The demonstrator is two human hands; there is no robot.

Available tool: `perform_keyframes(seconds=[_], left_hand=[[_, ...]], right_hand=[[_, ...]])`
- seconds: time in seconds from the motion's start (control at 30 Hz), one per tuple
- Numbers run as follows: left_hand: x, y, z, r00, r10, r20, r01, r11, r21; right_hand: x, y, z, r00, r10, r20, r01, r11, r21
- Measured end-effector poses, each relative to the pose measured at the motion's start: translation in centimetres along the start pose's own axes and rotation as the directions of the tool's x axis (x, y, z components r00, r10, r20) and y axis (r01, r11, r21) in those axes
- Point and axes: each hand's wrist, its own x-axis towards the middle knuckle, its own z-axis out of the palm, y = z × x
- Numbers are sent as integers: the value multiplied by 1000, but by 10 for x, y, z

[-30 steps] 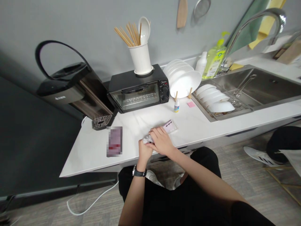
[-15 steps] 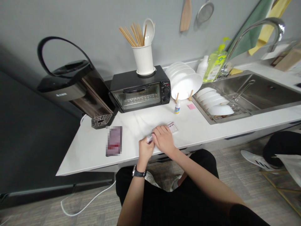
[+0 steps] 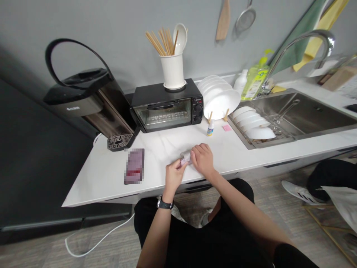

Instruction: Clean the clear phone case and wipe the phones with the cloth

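From my head view, my left hand (image 3: 175,175) has its thumb and fingers pinched on the near end of a small, flat lilac-edged piece (image 3: 183,161). My right hand (image 3: 203,158) is closed over the far end, fingers curled and thumb side against a greyish-white cloth (image 3: 186,155) that seems to lie across the piece. How much sits under my right palm I cannot tell.

Both are between my hands, over the front part of the white countertop (image 3: 111,191), in front of the toaster oven (image 3: 164,111). A small white bottle (image 3: 210,128) stands farther back, just beside a pink sticky note (image 3: 227,128); a purplish, pixelated rectangle (image 3: 134,167) lies off to my left.

To handle this well, I judge, my left pinch should be firm but kept to the edges, so the piece neither twists nor slips. My right fingers do best with the cloth flat and the pressure light and even, since a bunched fold could drag or catch. Keeping both low over the counter means a slip costs little.

What shows of the piece seems to run slantwise, from my left fingertips up and away to the right, towards my right hand. With both ends covered, its full long axis is only my guess, and I cannot tell which end is its front.
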Motion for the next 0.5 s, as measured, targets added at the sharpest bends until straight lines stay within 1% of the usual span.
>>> perform_keyframes(seconds=[0.07, 0.1, 0.13, 0.17, 0.2, 0.27, 0.33, 0.4, 0.43, 0.47, 0.5], left_hand=[[0, -2, -2, 1000, 10, -27, -9, 999, 35], [-1, -3, -3, 999, 13, -37, -11, 999, 50], [-1, -3, -4, 999, 14, -44, -11, 998, 60], [-1, -4, -4, 999, 14, -45, -12, 998, 65], [-2, -4, -4, 999, 15, -47, -12, 998, 69], [-2, -4, -3, 999, 18, -44, -14, 998, 68], [-2, -2, -1, 999, 23, -25, -22, 999, 47], [-1, 0, 0, 1000, 25, -5, -25, 999, 20], [-1, 1, 1, 1000, 23, 0, -23, 1000, 11], [0, 2, 1, 1000, 19, 1, -19, 1000, 2], [0, 2, 1, 1000, 14, 1, -14, 1000, -6]], right_hand=[[-2, -31, 7, 998, -56, 4, 56, 996, 73], [-3, -43, 9, 996, -87, 3, 86, 990, 112], [-4, -51, 10, 993, -118, 4, 116, 983, 145], [-5, -54, 11, 989, -145, 9, 142, 976, 167], [-5, -51, 10, 986, -167, 18, 162, 971, 175], [-4, -30, 6, 985, -167, 34, 160, 977, 143], [-2, 2, 1, 995, -97, 32, 95, 993, 73], [1, 31, -5, 1000, 5, 7, -5, 1000, 7], [3, 39, -6, 999, 43, -9, -44, 999, -21], [4, 43, -7, 998, 64, -22, -65, 997, -42], [4, 41, -6, 997, 64, -31, -66, 996, -56]])
